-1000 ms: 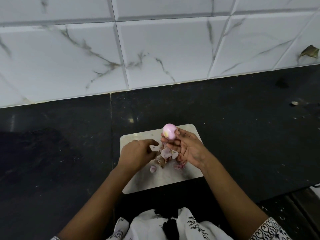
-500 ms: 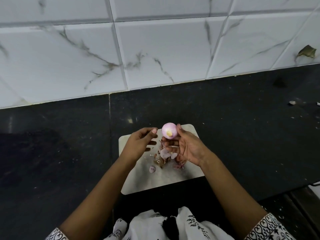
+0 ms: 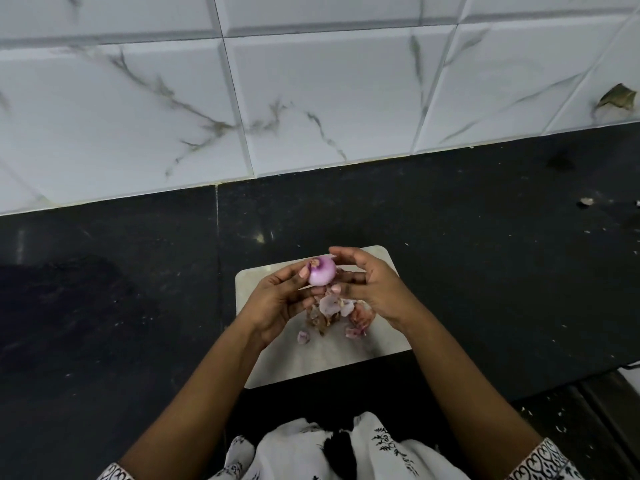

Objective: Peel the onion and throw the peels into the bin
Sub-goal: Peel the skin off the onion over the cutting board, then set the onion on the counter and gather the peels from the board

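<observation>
A small pink-purple onion [image 3: 322,270] is held above the white cutting board [image 3: 325,358] between both hands. My left hand [image 3: 277,299] cups it from the left, thumb tip on its root end. My right hand [image 3: 370,285] curves over it from the right, fingers on its top and underside. A heap of pale pink and brown peels [image 3: 337,311] lies on the board just under the hands, with loose bits at its left and right. No bin is in view.
The board rests on a black stone counter [image 3: 104,289] backed by a white marble-tiled wall [image 3: 311,98]. Small crumbs [image 3: 587,201] dot the counter at the far right. A dark step edge [image 3: 606,410] runs along the lower right.
My left hand rose from the peels on the board and closed on the onion's left side. The onion was turned, its root end now facing left. My right hand still holds it.
</observation>
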`<control>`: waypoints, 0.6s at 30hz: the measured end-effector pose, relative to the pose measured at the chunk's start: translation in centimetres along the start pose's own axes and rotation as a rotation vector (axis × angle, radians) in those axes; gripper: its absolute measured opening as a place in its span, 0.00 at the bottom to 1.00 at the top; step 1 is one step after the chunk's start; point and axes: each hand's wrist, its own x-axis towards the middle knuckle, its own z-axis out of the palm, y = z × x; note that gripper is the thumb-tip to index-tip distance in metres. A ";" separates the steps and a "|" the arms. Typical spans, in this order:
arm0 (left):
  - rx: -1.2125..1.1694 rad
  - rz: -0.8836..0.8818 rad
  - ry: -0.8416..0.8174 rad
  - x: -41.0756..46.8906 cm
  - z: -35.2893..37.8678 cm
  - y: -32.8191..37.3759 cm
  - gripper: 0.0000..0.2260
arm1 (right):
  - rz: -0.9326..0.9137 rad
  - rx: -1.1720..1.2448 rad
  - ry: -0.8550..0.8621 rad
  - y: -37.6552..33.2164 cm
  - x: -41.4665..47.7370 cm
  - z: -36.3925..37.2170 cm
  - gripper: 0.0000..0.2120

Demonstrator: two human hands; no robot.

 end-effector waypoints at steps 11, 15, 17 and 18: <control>0.100 0.032 0.078 0.3 0.0 -0.6 0.10 | 0.099 -0.352 0.131 0.1 0.3 0.6 0.22; 0.095 0.040 0.075 0.6 0.8 -1.0 0.10 | -0.020 -0.470 0.109 0.6 0.0 0.8 0.32; 0.121 0.036 0.038 0.6 1.3 -1.1 0.10 | -0.057 -0.507 0.068 0.9 -0.2 0.9 0.32; 0.154 0.031 0.026 0.6 1.7 -1.1 0.10 | -0.084 -0.509 0.108 1.0 -0.3 0.7 0.29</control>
